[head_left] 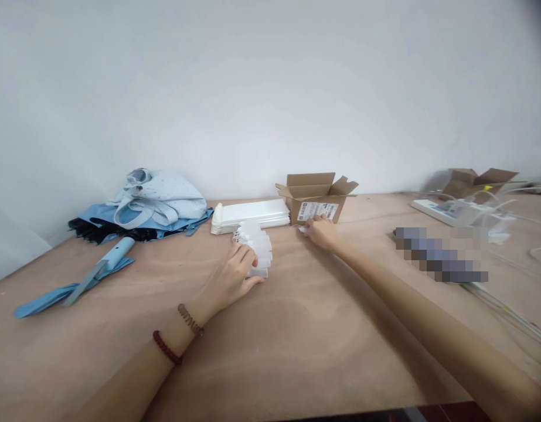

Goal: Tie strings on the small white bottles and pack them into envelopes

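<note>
The left hand lay in front of the labelled cardboard box and to its left, fingers loosely curled over a fan of white pieces, the thumb held well apart from them. The right hand was at the box's front face, fingers drawn close together over a small white piece; whether they pinched it or only touched it, I could not tell.

The left fingers covered part of the fan, and its overlapping pieces could not be counted surely. The right hand hid a corner of the box's label, and the box's inside was hard to make out. Right of the box, one object was blurred into blocks, and cables beyond it ran out of view.

One stack of flat white packets stood just left of the box, its layers too tight to count. Farther left were one pale cloth bundle, blue fabric with a black underside, and one pale blue handle. Well to the right were a second carton and a white power strip. Two bracelets circled the left wrist.
</note>
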`<control>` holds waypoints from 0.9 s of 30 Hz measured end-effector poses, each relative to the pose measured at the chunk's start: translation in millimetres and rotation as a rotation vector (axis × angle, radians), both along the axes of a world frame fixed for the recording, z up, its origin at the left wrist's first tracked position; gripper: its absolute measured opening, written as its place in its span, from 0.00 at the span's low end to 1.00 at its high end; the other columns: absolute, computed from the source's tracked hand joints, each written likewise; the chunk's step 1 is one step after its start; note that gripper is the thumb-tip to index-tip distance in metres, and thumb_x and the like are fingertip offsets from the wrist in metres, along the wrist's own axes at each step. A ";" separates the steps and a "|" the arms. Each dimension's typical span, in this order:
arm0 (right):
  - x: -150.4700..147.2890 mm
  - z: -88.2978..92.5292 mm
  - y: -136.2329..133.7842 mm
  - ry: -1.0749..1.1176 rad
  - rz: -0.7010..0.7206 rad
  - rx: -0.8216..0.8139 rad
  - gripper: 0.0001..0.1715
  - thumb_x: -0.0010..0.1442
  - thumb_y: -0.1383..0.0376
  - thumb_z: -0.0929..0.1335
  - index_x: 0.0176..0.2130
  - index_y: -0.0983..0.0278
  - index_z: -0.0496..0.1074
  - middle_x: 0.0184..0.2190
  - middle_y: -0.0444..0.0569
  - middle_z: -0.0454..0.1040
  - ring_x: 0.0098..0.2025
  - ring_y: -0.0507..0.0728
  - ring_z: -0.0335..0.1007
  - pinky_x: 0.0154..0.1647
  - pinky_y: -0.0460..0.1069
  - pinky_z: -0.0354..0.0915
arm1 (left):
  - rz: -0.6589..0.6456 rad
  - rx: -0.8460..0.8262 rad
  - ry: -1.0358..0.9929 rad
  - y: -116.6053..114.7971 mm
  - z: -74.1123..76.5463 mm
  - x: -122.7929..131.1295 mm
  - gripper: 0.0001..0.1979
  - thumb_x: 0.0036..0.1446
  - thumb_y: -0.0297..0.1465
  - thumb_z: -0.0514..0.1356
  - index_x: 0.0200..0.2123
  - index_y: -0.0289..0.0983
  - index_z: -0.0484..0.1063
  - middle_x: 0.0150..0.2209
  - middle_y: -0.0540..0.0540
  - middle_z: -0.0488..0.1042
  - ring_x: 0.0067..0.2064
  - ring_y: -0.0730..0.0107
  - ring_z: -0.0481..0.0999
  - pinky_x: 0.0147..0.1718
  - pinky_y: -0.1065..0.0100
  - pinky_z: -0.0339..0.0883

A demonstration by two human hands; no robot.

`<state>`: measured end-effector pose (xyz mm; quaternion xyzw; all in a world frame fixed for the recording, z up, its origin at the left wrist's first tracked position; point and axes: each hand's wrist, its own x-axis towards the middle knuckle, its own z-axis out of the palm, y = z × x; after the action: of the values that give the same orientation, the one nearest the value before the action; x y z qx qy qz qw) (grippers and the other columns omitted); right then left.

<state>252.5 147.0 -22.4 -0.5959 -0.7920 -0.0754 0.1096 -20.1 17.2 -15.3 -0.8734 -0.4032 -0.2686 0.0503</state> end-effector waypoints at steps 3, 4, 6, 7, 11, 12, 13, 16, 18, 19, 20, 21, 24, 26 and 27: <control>0.0 1.2 -5.2 0.031 0.008 -0.037 0.11 0.58 0.65 0.64 0.40 0.68 0.71 0.39 0.60 0.74 0.49 0.67 0.61 0.46 0.56 0.55 | 0.004 -0.013 -0.026 -0.3 0.7 0.3 0.13 0.53 0.34 0.63 0.33 0.38 0.60 0.36 0.46 0.67 0.40 0.61 0.64 0.38 0.62 0.62; 0.0 1.6 -7.6 0.049 0.014 -0.045 0.11 0.59 0.65 0.64 0.39 0.68 0.71 0.38 0.60 0.74 0.49 0.67 0.62 0.47 0.57 0.55 | 0.006 -0.018 -0.036 -0.5 0.9 0.3 0.13 0.52 0.34 0.64 0.33 0.38 0.60 0.35 0.46 0.67 0.40 0.62 0.64 0.38 0.62 0.62; 0.4 2.4 -13.2 0.099 0.033 -0.053 0.12 0.60 0.64 0.63 0.39 0.68 0.71 0.38 0.60 0.75 0.50 0.67 0.62 0.47 0.57 0.54 | 0.009 -0.024 -0.051 -0.7 1.2 0.1 0.13 0.52 0.34 0.64 0.33 0.38 0.61 0.35 0.47 0.67 0.40 0.62 0.64 0.39 0.62 0.62; 0.8 3.0 -16.4 0.133 0.043 -0.055 0.12 0.60 0.63 0.62 0.39 0.68 0.71 0.39 0.60 0.75 0.50 0.67 0.62 0.47 0.56 0.55 | 0.009 -0.023 -0.055 -0.8 1.3 0.1 0.13 0.52 0.34 0.64 0.33 0.38 0.61 0.35 0.47 0.67 0.40 0.62 0.64 0.39 0.62 0.62; 3.9 6.0 -31.2 0.317 0.067 -0.054 0.16 0.63 0.63 0.59 0.40 0.68 0.70 0.39 0.56 0.75 0.45 0.61 0.67 0.44 0.51 0.59 | 0.006 -0.008 -0.058 -1.6 2.0 0.8 0.12 0.53 0.35 0.63 0.33 0.38 0.61 0.36 0.46 0.67 0.40 0.61 0.64 0.39 0.61 0.62; 4.7 6.8 -35.3 0.369 0.067 -0.051 0.17 0.64 0.62 0.57 0.40 0.68 0.70 0.38 0.56 0.75 0.42 0.59 0.69 0.42 0.50 0.60 | 0.006 -0.005 -0.057 -2.0 2.2 1.2 0.12 0.53 0.35 0.63 0.33 0.38 0.61 0.36 0.46 0.67 0.40 0.61 0.64 0.39 0.61 0.62; 5.4 7.7 -39.5 0.416 0.064 -0.048 0.18 0.64 0.62 0.55 0.39 0.68 0.70 0.36 0.55 0.75 0.39 0.57 0.69 0.40 0.49 0.60 | 0.006 -0.004 -0.058 -2.4 2.4 1.6 0.12 0.53 0.35 0.63 0.34 0.38 0.61 0.36 0.45 0.67 0.40 0.61 0.65 0.39 0.61 0.63; 6.3 11.2 -52.6 0.550 0.050 -0.042 0.20 0.64 0.59 0.54 0.36 0.67 0.69 0.27 0.50 0.73 0.31 0.55 0.69 0.35 0.48 0.62 | 0.001 0.003 -0.072 -4.5 3.0 3.2 0.12 0.53 0.35 0.63 0.34 0.38 0.62 0.36 0.45 0.67 0.41 0.61 0.65 0.39 0.60 0.63; 4.9 14.8 -61.6 0.729 0.046 -0.045 0.18 0.62 0.57 0.58 0.34 0.66 0.69 0.22 0.46 0.70 0.27 0.54 0.67 0.31 0.48 0.61 | 0.000 0.017 -0.089 -6.4 3.6 4.9 0.11 0.54 0.34 0.62 0.34 0.38 0.62 0.35 0.45 0.67 0.40 0.61 0.65 0.39 0.60 0.63; 3.5 16.9 -66.1 0.839 0.053 -0.051 0.18 0.60 0.56 0.59 0.32 0.66 0.69 0.21 0.44 0.68 0.26 0.54 0.65 0.29 0.48 0.59 | 0.003 0.026 -0.102 -7.5 4.0 6.1 0.10 0.55 0.34 0.61 0.34 0.37 0.62 0.35 0.45 0.67 0.40 0.61 0.65 0.39 0.61 0.63; 1.6 19.2 -70.7 0.929 0.060 -0.060 0.17 0.59 0.55 0.61 0.30 0.65 0.68 0.20 0.43 0.67 0.25 0.53 0.63 0.28 0.48 0.58 | 0.005 0.036 -0.121 -8.7 4.5 7.6 0.08 0.56 0.33 0.60 0.34 0.37 0.62 0.35 0.45 0.68 0.40 0.61 0.65 0.39 0.61 0.63; -0.9 21.5 -75.4 0.995 0.075 -0.077 0.18 0.59 0.54 0.62 0.28 0.64 0.68 0.19 0.43 0.66 0.24 0.52 0.62 0.27 0.47 0.57 | 0.005 0.047 -0.145 -9.9 5.1 9.4 0.06 0.57 0.32 0.58 0.34 0.37 0.62 0.35 0.45 0.68 0.40 0.61 0.65 0.38 0.61 0.63; -10.5 27.8 -90.0 1.115 0.206 -0.184 0.18 0.58 0.53 0.64 0.27 0.64 0.68 0.22 0.43 0.68 0.28 0.52 0.63 0.31 0.47 0.57 | 0.002 0.067 -0.237 -13.0 6.4 15.5 0.03 0.59 0.30 0.55 0.36 0.37 0.65 0.34 0.45 0.69 0.40 0.63 0.66 0.39 0.62 0.63; -17.6 31.0 -99.6 1.151 0.317 -0.270 0.18 0.58 0.52 0.64 0.29 0.63 0.69 0.24 0.44 0.70 0.31 0.53 0.65 0.34 0.47 0.58 | 0.007 0.055 -0.287 -14.2 6.6 19.1 0.05 0.60 0.29 0.54 0.40 0.37 0.67 0.34 0.45 0.70 0.40 0.63 0.67 0.41 0.62 0.63; -21.0 32.4 -104.2 1.153 0.364 -0.300 0.18 0.59 0.52 0.64 0.30 0.63 0.70 0.25 0.44 0.71 0.31 0.53 0.65 0.35 0.48 0.58 | 0.013 0.039 -0.304 -14.4 6.5 20.4 0.07 0.61 0.29 0.54 0.42 0.36 0.67 0.35 0.45 0.70 0.40 0.63 0.67 0.41 0.62 0.63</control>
<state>231.5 42.8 10.0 -0.4052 -0.6963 0.3904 0.4456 0.3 2.8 -8.8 -0.8189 -0.4066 -0.4049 0.0075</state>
